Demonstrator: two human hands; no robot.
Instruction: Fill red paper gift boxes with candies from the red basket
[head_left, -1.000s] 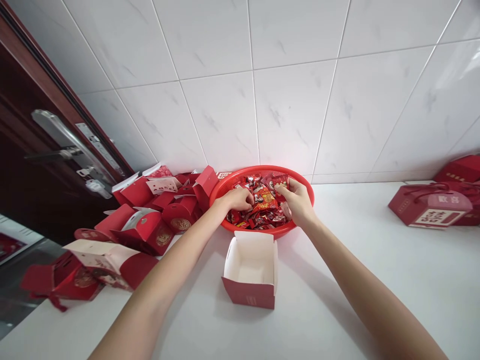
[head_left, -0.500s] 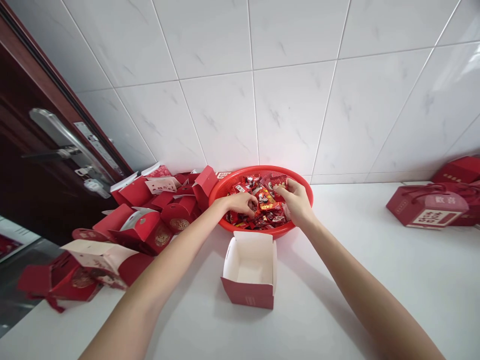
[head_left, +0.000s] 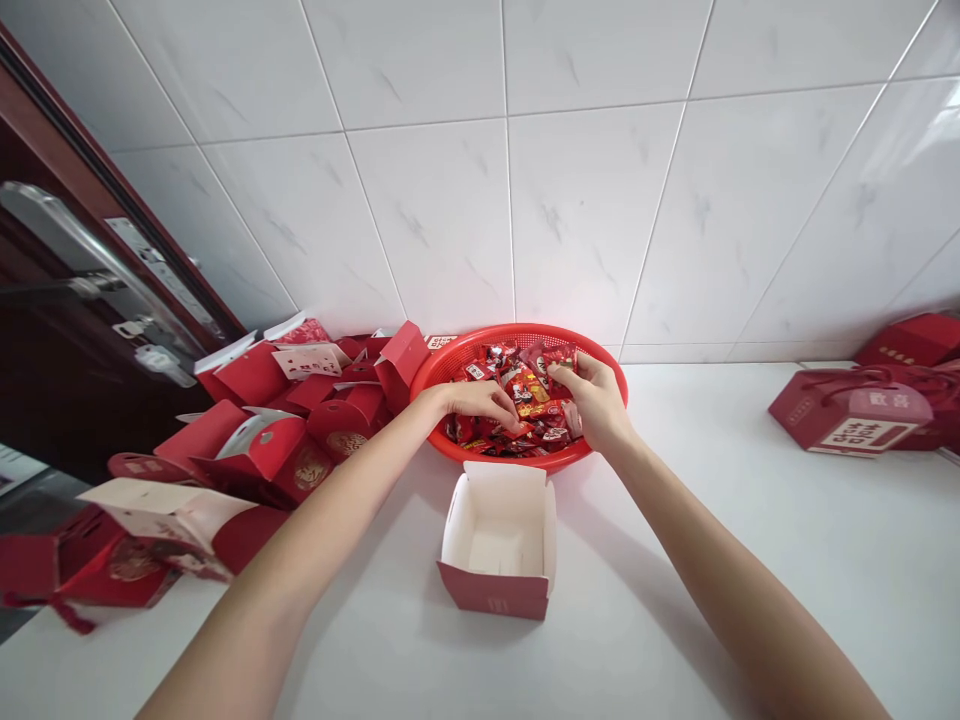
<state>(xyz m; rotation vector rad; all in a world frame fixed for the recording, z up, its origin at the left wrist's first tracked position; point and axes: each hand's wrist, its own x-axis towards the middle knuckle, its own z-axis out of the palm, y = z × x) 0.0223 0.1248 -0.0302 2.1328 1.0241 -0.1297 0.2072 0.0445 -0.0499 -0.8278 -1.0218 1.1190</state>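
A red plastic basket [head_left: 517, 461] of wrapped candies [head_left: 534, 390] stands against the wall. Over its left part, my left hand [head_left: 484, 402] has its fingertips pinched on a small red wrapper among the candies. At the basket's right side, my right hand [head_left: 592, 400] holds a red candy packet [head_left: 560, 360] between thumb and fingers. In front of the basket, nearer to me, sits an open box [head_left: 495, 590], red outside and white inside, with nothing in it. Both hands are beyond the box and not touching it.
Many red gift boxes [head_left: 277, 450] are heaped on the left of the white table [head_left: 615, 620], beside a dark door with a metal handle [head_left: 112, 260]. More closed red boxes [head_left: 855, 412] stand at the right. A tiled wall [head_left: 585, 220] rises behind.
My left hand has moved slightly, its fingers now stretched further forward and down onto a wrapper. My right hand stays at the same packet. The view has shifted a little.
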